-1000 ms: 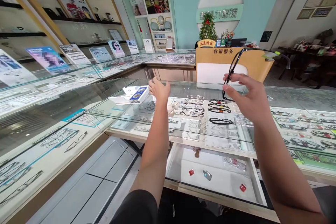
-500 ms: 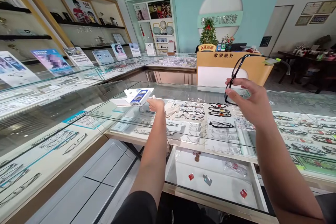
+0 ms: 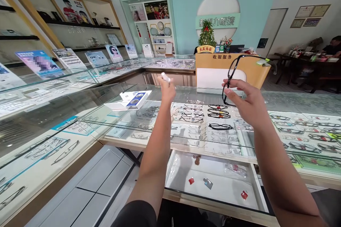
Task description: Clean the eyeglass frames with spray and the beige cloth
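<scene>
My right hand pinches a pair of black-framed eyeglasses by the rim between thumb and fingers, up above the counter. The glasses are tilted on their side, and a bright green tag hangs on one temple. Over the glass counter, my left hand is closed around a small white tube whose end sticks out above the fingers. Left of that hand, an open white and blue box lies on the glass top.
Rows of eyeglasses show under the glass counter. A pulled-out white drawer holds red tags, a grey tag and a plastic bag. Beyond are a yellow cash desk and, far right, a person at a table.
My left hand has risen and moved right, away from the white and blue box, with the white tube in it. My right hand still holds the eyeglasses; the view has turned slightly right.
</scene>
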`<state>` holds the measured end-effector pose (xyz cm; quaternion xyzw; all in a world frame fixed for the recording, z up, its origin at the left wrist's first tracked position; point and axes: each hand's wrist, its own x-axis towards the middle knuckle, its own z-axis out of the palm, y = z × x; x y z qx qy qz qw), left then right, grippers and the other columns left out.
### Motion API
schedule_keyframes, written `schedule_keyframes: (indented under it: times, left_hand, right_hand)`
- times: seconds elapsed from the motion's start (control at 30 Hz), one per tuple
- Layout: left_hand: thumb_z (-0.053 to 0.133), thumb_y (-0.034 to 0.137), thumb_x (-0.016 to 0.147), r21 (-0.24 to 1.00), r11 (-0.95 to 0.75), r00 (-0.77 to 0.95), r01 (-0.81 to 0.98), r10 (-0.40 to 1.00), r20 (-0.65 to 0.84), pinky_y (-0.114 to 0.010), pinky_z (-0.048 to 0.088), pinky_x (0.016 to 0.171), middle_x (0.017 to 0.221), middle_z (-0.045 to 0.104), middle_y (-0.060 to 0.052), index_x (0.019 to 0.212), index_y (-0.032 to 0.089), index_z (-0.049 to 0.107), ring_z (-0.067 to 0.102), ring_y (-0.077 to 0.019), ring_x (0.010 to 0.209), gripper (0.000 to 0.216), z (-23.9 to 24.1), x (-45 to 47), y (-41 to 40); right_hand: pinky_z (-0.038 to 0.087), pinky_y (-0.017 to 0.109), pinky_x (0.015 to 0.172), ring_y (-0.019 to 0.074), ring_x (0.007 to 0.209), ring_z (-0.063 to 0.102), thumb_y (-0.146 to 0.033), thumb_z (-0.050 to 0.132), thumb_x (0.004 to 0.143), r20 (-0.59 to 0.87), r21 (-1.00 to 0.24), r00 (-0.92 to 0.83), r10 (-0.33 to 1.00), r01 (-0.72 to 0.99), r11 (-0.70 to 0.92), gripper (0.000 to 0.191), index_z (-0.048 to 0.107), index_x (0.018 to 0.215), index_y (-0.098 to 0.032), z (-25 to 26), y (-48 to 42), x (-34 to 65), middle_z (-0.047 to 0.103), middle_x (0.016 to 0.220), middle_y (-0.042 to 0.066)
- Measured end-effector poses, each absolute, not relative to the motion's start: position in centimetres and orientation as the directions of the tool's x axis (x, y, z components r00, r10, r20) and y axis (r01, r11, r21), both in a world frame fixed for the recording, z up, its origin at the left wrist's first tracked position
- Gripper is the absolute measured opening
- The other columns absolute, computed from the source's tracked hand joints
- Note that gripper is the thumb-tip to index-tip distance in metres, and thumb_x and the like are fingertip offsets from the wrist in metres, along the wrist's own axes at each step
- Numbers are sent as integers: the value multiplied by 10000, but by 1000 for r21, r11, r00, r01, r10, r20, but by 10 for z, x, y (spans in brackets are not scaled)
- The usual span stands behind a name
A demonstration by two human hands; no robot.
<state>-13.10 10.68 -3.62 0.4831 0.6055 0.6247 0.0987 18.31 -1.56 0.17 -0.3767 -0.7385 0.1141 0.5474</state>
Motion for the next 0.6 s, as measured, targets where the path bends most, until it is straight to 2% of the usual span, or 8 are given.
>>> schedule_keyframes:
  times: [0.03, 0.1, 0.17, 0.23, 0.3, 0.47, 0.6]
  left_hand:
    - [556, 302, 1062, 836, -415, -391, 359, 747, 538, -318, 550, 938, 1254, 670, -117, 1290, 240, 445, 696, -190, 1076, 261, -29, -118, 101]
    - [615, 446, 1042, 817, -565, -131, 113, 807, 576, -303, 559, 802, 1086, 695, -73, 1257, 282, 486, 685, -182, 918, 300, -17, -89, 85]
    - [667, 541, 1003, 817, -573, 109, -71, 809, 577, -297, 561, 738, 1015, 687, -48, 1321, 326, 511, 665, -178, 861, 414, -10, -62, 66]
    - [696, 584, 975, 831, -523, 231, -189, 799, 555, -295, 571, 707, 983, 672, -41, 1363, 352, 535, 671, -191, 892, 479, -6, -40, 49]
    - [732, 592, 941, 852, -427, 308, -304, 802, 512, -318, 588, 695, 936, 645, -31, 1350, 353, 550, 669, -200, 874, 507, -4, -26, 37]
    - [774, 524, 874, 863, -187, 426, -469, 808, 407, -301, 522, 567, 829, 560, -10, 1095, 282, 576, 586, -172, 712, 382, -6, -20, 33]
    - [716, 505, 837, 865, -171, 424, -471, 816, 392, -343, 559, 609, 821, 555, -40, 1015, 248, 632, 598, -190, 728, 324, -4, -26, 38]
  right_hand:
    - [505, 586, 1141, 315, 1282, 703, -477, 679, 1008, 713, -593, -125, 690, 419, 688, 308, 771, 1248, -308, 2, -15, 183, 800, 1341, 61]
    - [511, 582, 1135, 312, 1261, 709, -494, 672, 1009, 692, -616, -137, 708, 398, 680, 315, 773, 1238, -303, 2, -14, 184, 806, 1323, 60]
    - [517, 576, 1127, 307, 1244, 713, -505, 664, 1011, 678, -632, -147, 720, 384, 673, 319, 775, 1225, -296, 2, -12, 184, 809, 1314, 59]
    - [525, 566, 1116, 300, 1227, 716, -507, 653, 1015, 669, -642, -155, 727, 372, 670, 314, 775, 1206, -289, 1, -10, 185, 806, 1316, 62]
    - [534, 547, 1102, 290, 1216, 716, -503, 638, 1023, 662, -651, -163, 732, 358, 669, 305, 771, 1190, -285, 1, -9, 186, 793, 1340, 66]
    - [526, 514, 1111, 268, 1193, 719, -481, 627, 1031, 636, -676, -180, 751, 339, 654, 279, 764, 1163, -277, 1, -8, 187, 782, 1362, 61]
    - [531, 503, 1078, 273, 1158, 718, -500, 628, 1026, 611, -690, -188, 769, 349, 634, 287, 762, 1143, -275, 2, -9, 185, 793, 1304, 59]
